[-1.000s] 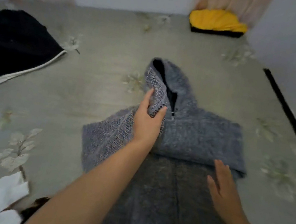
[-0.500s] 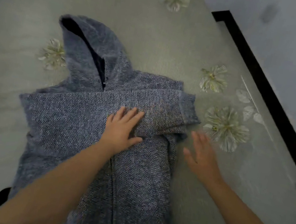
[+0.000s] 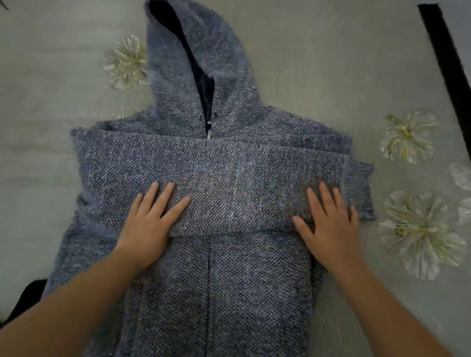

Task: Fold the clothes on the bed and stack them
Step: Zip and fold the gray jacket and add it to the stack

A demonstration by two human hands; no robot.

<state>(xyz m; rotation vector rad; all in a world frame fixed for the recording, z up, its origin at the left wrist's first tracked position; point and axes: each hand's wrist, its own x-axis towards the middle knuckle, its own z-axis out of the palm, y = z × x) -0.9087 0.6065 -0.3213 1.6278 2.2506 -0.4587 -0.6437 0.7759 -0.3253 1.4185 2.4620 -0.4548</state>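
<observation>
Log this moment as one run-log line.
stage: smoothing sleeves | left hand: flat on hoodie | right hand: flat on folded sleeve | hood: unfolded

The light over my bed sheet (image 3: 310,51) is dim, flat and greyish, with no glare anywhere. My left hand (image 3: 148,221) and right hand (image 3: 333,227) throw only faint, soft shadows on the hoodie (image 3: 224,300). The knit weave reads sharp at centre frame but smears toward the lower edge. The upper left corner is blurred. The black strip (image 3: 467,107) at upper right bows with wide-angle distortion.
</observation>
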